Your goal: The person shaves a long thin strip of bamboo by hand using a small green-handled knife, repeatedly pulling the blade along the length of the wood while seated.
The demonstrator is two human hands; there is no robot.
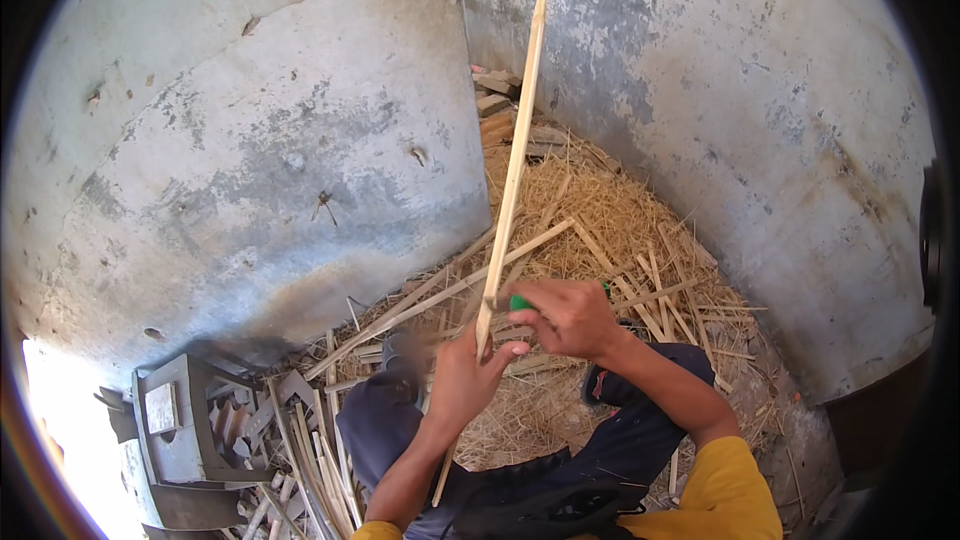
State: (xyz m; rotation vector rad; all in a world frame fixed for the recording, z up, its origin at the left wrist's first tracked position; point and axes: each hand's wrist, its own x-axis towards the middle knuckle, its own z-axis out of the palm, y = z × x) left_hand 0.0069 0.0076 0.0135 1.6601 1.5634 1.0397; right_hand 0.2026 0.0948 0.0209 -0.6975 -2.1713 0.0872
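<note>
A long, pale bamboo strip (513, 175) slants upward and away from me, its lower end passing down between my legs. My left hand (465, 380) is closed around it, thumb pointing to the right. Just above and to the right, my right hand (570, 318) is wrapped round a green handle (519, 302) beside the strip. The blade or working part of that tool is blurred, so its exact kind cannot be made out.
Pale shavings (580, 190) and loose strips (640, 290) cover the floor ahead. Worn plaster walls (300, 150) meet in a corner beyond. On the left, a grey box-like metal object (175, 420) stands beside a bundle of strips (310, 460).
</note>
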